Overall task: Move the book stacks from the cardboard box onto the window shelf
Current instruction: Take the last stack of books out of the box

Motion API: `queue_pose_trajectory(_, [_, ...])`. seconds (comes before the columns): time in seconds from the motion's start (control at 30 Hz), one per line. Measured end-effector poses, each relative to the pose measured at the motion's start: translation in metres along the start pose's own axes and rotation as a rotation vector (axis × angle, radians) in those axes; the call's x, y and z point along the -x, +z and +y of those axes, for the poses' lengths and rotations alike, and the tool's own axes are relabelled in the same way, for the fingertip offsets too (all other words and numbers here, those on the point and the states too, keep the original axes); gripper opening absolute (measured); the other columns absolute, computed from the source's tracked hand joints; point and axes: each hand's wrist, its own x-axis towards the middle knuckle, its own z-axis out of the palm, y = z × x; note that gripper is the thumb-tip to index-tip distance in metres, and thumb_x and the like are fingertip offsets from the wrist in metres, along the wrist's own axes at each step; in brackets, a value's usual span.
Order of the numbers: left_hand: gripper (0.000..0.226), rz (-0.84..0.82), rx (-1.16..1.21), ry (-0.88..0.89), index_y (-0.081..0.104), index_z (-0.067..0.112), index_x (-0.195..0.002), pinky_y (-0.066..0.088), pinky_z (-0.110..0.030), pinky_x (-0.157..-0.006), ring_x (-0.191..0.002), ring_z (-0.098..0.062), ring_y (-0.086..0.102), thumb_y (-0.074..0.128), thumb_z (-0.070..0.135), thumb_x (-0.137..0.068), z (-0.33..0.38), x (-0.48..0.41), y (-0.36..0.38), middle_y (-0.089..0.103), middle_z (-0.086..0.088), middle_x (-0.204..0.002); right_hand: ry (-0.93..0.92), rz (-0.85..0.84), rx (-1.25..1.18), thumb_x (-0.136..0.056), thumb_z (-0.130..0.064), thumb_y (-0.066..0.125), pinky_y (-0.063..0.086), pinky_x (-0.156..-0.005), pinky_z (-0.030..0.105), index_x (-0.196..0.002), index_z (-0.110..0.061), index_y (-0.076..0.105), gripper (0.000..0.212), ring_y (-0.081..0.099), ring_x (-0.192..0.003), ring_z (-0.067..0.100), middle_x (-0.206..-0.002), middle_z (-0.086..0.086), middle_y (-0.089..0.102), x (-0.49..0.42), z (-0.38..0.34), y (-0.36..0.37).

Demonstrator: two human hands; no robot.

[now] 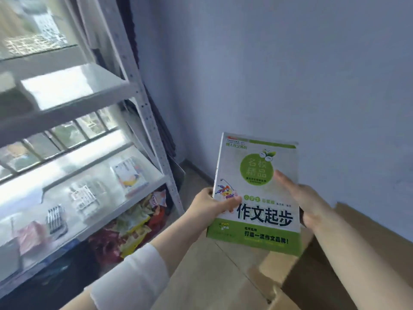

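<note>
Head view. Book (259,198): green and white cover, held up in the air over the cardboard box (290,276), right of the shelf (93,193). Whether more books lie under the top one cannot be told. Left hand (214,206): thumb on the cover, fingers curled round the left edge. Right hand (306,202): fingers flat against the right edge, gripping it. Box: bottom right, cut off by the picture's edge, inside hidden. Shelf, left, by the window: a few books and packets, blurred. Below it: a heap of coloured wrappers (134,224), hard to make out.
</note>
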Motion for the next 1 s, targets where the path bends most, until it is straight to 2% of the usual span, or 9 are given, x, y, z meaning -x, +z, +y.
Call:
queue_pose_trajectory(0.07, [0.052,0.098,0.026,0.064,0.062,0.011,-0.102,0.058,-0.038,-0.085,-0.083,-0.023,0.071,0.083,0.038,-0.063,0.019,-0.001,-0.057,0.075,-0.006,-0.088,-0.049,-0.079,0.029,-0.082,-0.041,0.061,0.042,-0.067,0.027,-0.087,-0.012,0.059,0.029,0.054,-0.069,0.013,-0.100,0.000,0.062,-0.019,-0.030,0.059])
queue_pose_trajectory(0.13, [0.045,0.176,0.018,0.118,0.060,0.016,-0.097,0.059,-0.024,-0.075,-0.077,-0.016,0.069,0.082,0.040,-0.066,0.035,-0.003,-0.114,0.072,-0.002,-0.083,-0.092,-0.159,0.049,-0.079,-0.042,0.063,0.048,-0.066,0.032,-0.086,-0.011,0.060,0.033,0.060,-0.071,0.018,-0.093,0.006,0.067,-0.037,-0.055,0.117])
queue_pose_trajectory(0.27, [0.052,0.329,0.048,0.172,0.060,0.012,-0.109,0.056,-0.043,-0.090,-0.088,-0.023,0.071,0.081,0.037,-0.068,0.055,-0.013,-0.213,0.074,-0.005,-0.094,-0.114,-0.279,0.048,-0.071,-0.043,0.069,0.056,-0.059,0.032,-0.093,-0.005,0.063,0.045,0.070,-0.070,0.024,-0.085,0.014,0.071,-0.069,-0.094,0.222])
queue_pose_trajectory(0.43, [0.050,0.441,0.126,0.265,0.060,0.010,-0.114,0.056,-0.023,-0.064,-0.074,-0.013,0.071,0.079,0.031,-0.072,0.085,-0.046,-0.314,0.075,-0.003,-0.094,-0.214,-0.380,0.076,-0.078,-0.039,0.068,0.057,-0.053,0.028,-0.084,-0.010,0.062,0.031,0.070,-0.055,0.016,-0.070,0.006,0.073,-0.119,-0.150,0.332])
queue_pose_trajectory(0.53, [0.049,0.515,0.132,0.343,0.058,0.009,-0.115,0.057,-0.023,-0.065,-0.079,-0.015,0.072,0.078,0.028,-0.074,0.109,-0.076,-0.367,0.074,-0.005,-0.099,-0.316,-0.459,0.078,-0.080,-0.038,0.067,0.058,-0.050,0.027,-0.082,-0.014,0.063,0.025,0.070,-0.050,0.012,-0.057,-0.002,0.072,-0.158,-0.188,0.389])
queue_pose_trajectory(0.63, [0.051,0.635,0.112,0.430,0.052,0.010,-0.117,0.057,-0.022,-0.066,-0.080,-0.011,0.070,0.078,0.023,-0.074,0.132,-0.106,-0.407,0.071,-0.002,-0.101,-0.452,-0.592,0.076,-0.072,-0.041,0.070,0.056,-0.047,0.023,-0.094,-0.014,0.064,0.035,0.072,-0.057,0.011,-0.067,-0.002,0.076,-0.193,-0.222,0.436])
queue_pose_trajectory(0.73, [0.046,0.765,0.012,0.493,0.049,0.016,-0.112,0.053,-0.012,-0.058,-0.077,-0.002,0.064,0.076,0.022,-0.076,0.151,-0.132,-0.438,0.065,0.008,-0.094,-0.565,-0.693,0.057,-0.061,-0.045,0.072,0.060,-0.065,0.033,-0.116,-0.011,0.058,0.066,0.074,-0.081,0.021,-0.102,0.010,0.073,-0.224,-0.248,0.476])
queue_pose_trajectory(0.83, [0.048,0.836,0.008,0.528,0.047,0.015,-0.113,0.053,-0.010,-0.059,-0.076,0.001,0.063,0.077,0.017,-0.076,0.161,-0.160,-0.468,0.063,0.008,-0.092,-0.557,-0.788,0.016,-0.049,-0.051,0.084,0.057,-0.079,0.043,-0.117,-0.016,0.054,0.081,0.070,-0.096,0.029,-0.114,0.013,0.068,-0.254,-0.266,0.511])
queue_pose_trajectory(1.0, [0.067,0.825,0.067,0.529,0.041,0.013,-0.124,0.056,-0.020,-0.075,-0.088,-0.008,0.066,0.080,0.006,-0.070,0.150,-0.196,-0.490,0.063,-0.002,-0.103,-0.567,-0.827,0.029,-0.065,-0.029,0.081,0.059,-0.067,0.028,-0.113,-0.016,0.052,0.057,0.073,-0.082,0.014,-0.101,0.004,0.070,-0.301,-0.255,0.538])
